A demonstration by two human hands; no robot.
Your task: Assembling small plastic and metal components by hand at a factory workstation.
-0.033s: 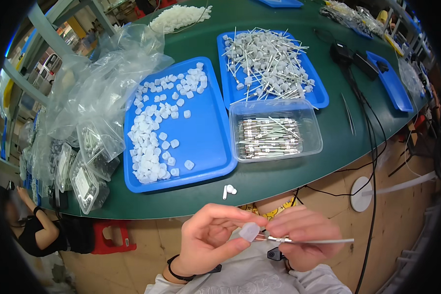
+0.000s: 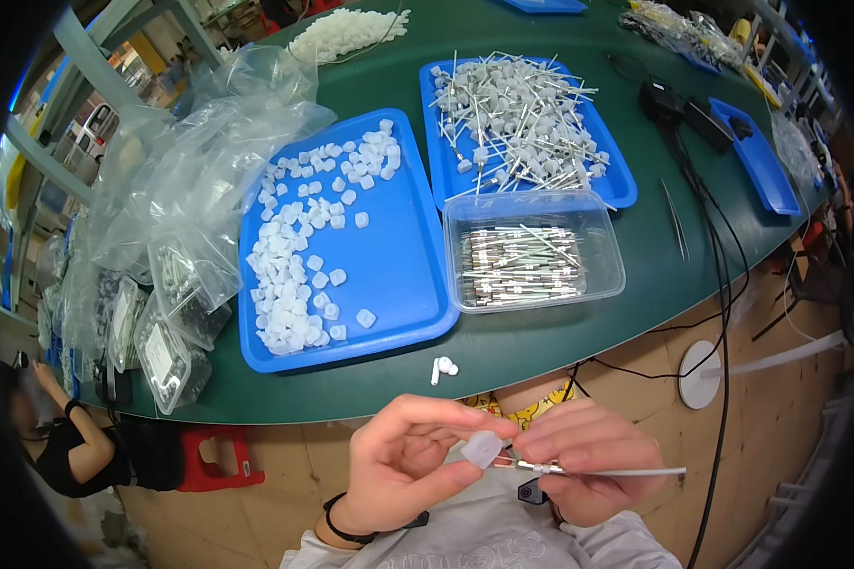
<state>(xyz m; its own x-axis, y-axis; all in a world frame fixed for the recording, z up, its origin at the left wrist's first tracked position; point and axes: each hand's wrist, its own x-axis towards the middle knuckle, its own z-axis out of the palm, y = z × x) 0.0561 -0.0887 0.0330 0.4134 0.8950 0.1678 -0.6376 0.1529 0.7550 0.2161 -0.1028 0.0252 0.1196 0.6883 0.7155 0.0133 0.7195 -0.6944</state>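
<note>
In front of my lap, my left hand (image 2: 389, 467) pinches a translucent white plastic cap (image 2: 482, 449) between thumb and fingers. My right hand (image 2: 593, 446) grips a thin pale rod with a silver metal collar (image 2: 626, 471), its tail pointing right. Fine reddish ends of the rod reach up to the cap; whether they are inside it I cannot tell. Loose white caps lie along the left side and top of a blue tray (image 2: 389, 275). Beside it, a clear plastic box (image 2: 603, 275) holds many similar metal-collared rods.
A second blue tray (image 2: 621, 180) is heaped with capped rods. White earbuds (image 2: 443, 369) lie near the table's edge. Tweezers (image 2: 675, 223) and black cables (image 2: 702, 199) are on the right. Plastic bags (image 2: 190, 161) pile up on the left; a person (image 2: 81, 446) sits beyond them.
</note>
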